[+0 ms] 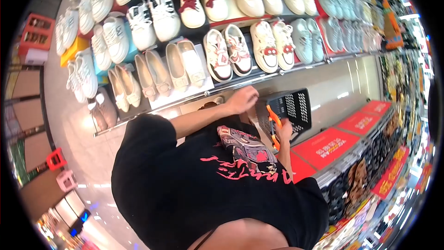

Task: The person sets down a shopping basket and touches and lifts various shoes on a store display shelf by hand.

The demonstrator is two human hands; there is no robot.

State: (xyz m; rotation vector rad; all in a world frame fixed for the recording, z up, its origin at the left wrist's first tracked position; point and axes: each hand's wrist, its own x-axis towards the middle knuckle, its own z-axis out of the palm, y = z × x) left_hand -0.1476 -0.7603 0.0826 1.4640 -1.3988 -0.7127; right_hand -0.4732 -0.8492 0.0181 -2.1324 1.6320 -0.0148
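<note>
My left hand is held out in front of my chest, just left of a black shopping basket. Its fingers are loosely bent and apart, with nothing visible in them. My right hand is closed around the basket's orange handle. The basket hangs tilted beside me, with its perforated wall showing; most of its inside is hidden from this angle. Closest to my left hand on the shelf are white sneakers with pink laces and white sneakers with red decorations.
Shoe racks with a metal rail run across ahead, carrying beige flats, white sneakers and pale blue shoes. To the right stands a low display with red signs and dark sandals. A red stool is far left.
</note>
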